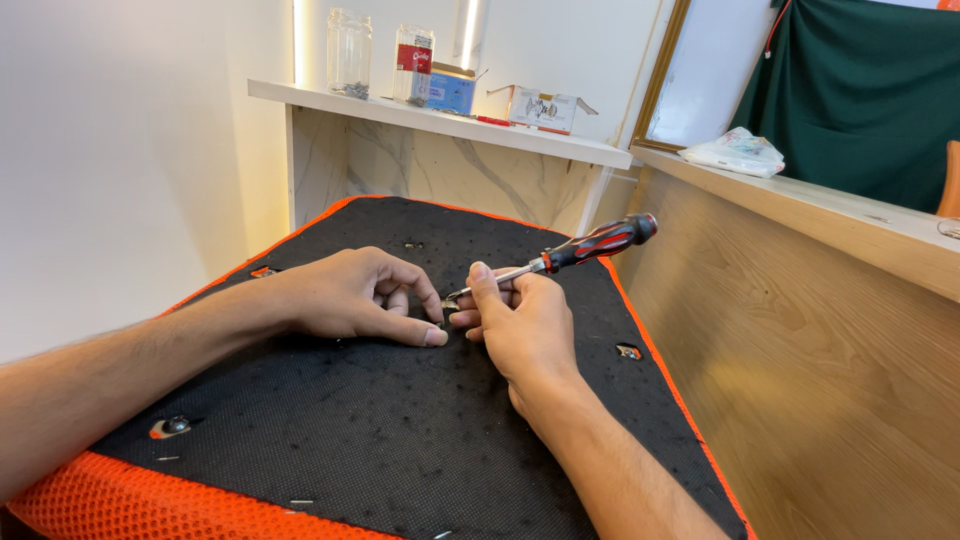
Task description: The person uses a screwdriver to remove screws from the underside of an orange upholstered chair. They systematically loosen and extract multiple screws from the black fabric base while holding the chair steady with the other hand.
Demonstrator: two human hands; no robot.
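My right hand (520, 325) grips the metal shaft of a screwdriver (585, 245) with a red and black handle that points up and to the right. Its tip meets a small metal part (451, 301) on the black fabric underside of an orange seat cushion (400, 420). Resting flat on the fabric, my left hand (355, 295) pinches at that same spot with thumb and forefinger. What lies under the fingertips is hidden.
Several metal fittings (628, 351) sit in holes near the cushion's corners. A shelf (440, 120) behind holds two glass jars (349, 52) and small boxes (545, 107). A wooden counter (800, 300) rises on the right, with a plastic bag (738, 152) on top.
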